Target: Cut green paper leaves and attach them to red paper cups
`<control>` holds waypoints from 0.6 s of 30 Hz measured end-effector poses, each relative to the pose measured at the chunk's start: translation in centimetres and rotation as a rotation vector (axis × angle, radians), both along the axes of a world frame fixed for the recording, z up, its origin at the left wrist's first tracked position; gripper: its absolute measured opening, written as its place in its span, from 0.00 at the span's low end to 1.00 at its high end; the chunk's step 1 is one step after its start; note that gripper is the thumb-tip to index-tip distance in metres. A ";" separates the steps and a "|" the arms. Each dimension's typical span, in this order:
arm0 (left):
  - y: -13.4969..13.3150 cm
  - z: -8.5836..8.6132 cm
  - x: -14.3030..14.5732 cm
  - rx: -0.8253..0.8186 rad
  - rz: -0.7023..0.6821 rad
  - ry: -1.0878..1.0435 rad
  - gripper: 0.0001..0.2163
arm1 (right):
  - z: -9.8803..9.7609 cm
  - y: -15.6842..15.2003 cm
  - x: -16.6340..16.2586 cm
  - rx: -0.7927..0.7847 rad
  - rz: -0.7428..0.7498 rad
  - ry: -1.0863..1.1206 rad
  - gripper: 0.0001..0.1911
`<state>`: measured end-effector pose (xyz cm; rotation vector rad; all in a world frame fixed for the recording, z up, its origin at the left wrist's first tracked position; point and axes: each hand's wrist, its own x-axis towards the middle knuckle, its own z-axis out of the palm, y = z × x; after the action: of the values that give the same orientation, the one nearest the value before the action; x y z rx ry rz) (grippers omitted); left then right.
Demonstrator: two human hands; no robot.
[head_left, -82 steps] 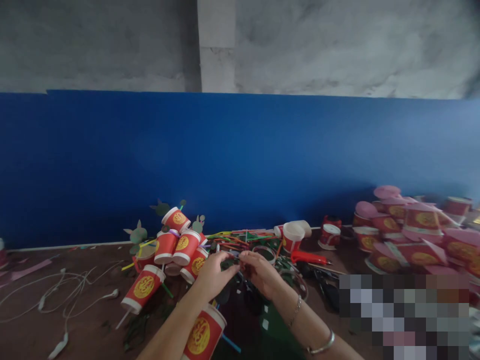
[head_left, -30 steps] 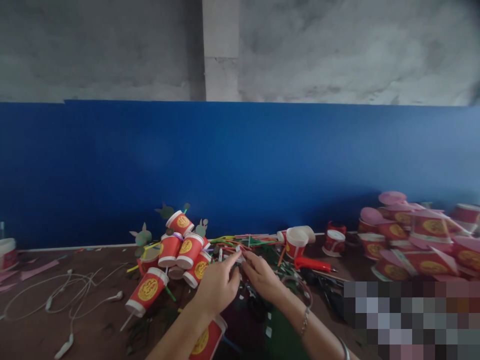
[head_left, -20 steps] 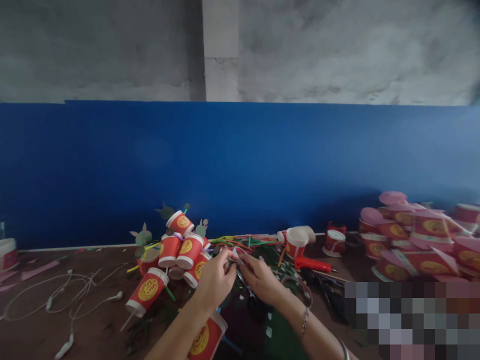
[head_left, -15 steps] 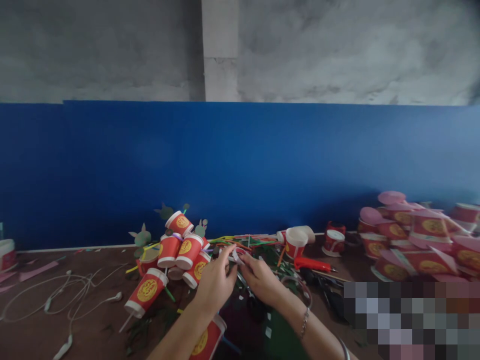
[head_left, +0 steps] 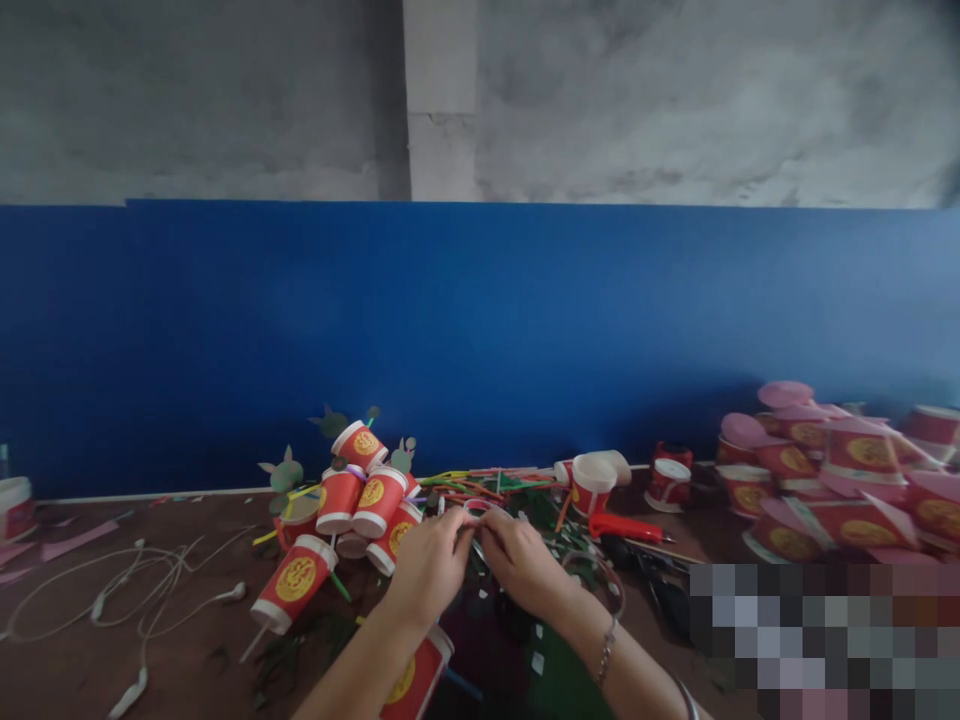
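Low in the middle of the frame, the left hand point(head_left: 431, 562) and right hand point(head_left: 523, 562) meet fingertip to fingertip. Both pinch a small pale strip point(head_left: 480, 506) just above the counter point(head_left: 112, 640); it is too blurred to say more. A bracelet point(head_left: 604, 650) circles the right wrist. A lone cup point(head_left: 411, 680) lies under the left forearm. Red cups point(head_left: 358, 500) are heaped just left of the hands, with straws point(head_left: 480, 482) behind the fingers. A red tool point(head_left: 626, 526) lies to the right, and pink-lidded cups point(head_left: 825, 450) are piled at the far right. A white cable point(head_left: 150, 580) trails at lower left.
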<state>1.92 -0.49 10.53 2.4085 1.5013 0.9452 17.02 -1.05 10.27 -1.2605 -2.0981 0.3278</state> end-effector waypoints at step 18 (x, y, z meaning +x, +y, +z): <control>-0.7 0.8 0.1 -0.031 -0.118 -0.263 0.10 | -0.3 0.4 -0.9 -0.380 0.031 0.668 0.14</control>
<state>1.98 -1.23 11.37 2.2196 1.2576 1.1503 16.07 -0.68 9.99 -1.1115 -1.5159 1.0436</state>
